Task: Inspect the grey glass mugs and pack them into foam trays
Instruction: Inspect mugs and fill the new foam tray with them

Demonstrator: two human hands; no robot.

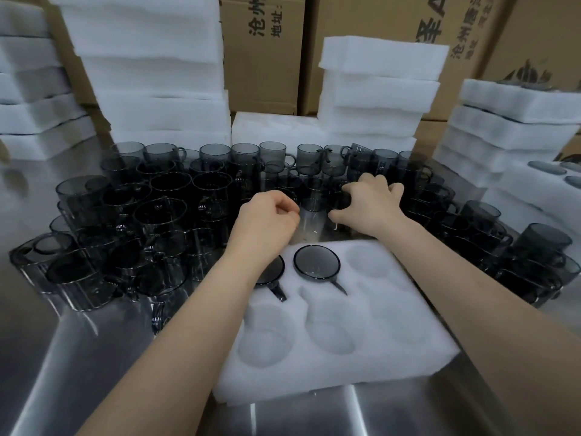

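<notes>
A white foam tray (371, 350) with round pockets lies in front of me on the steel table. Two grey glass mugs sit in its far pockets: one (317, 262) fully in view, the other (270, 272) partly hidden under my left forearm. A dense crowd of loose grey glass mugs (169, 196) stands behind and to both sides of the tray. My left hand (267, 215) hovers over the mugs with its fingers curled shut, nothing visible in it. My right hand (371, 202) reaches among the mugs, fingers spread over the rim of one mug (341, 196).
Stacks of white foam trays stand at the back left (151, 73), back centre (377, 89) and right (509, 127). Cardboard boxes (264, 51) rise behind them. A filled tray (540, 184) lies at the right. Bare steel table (94, 357) shows at the front left.
</notes>
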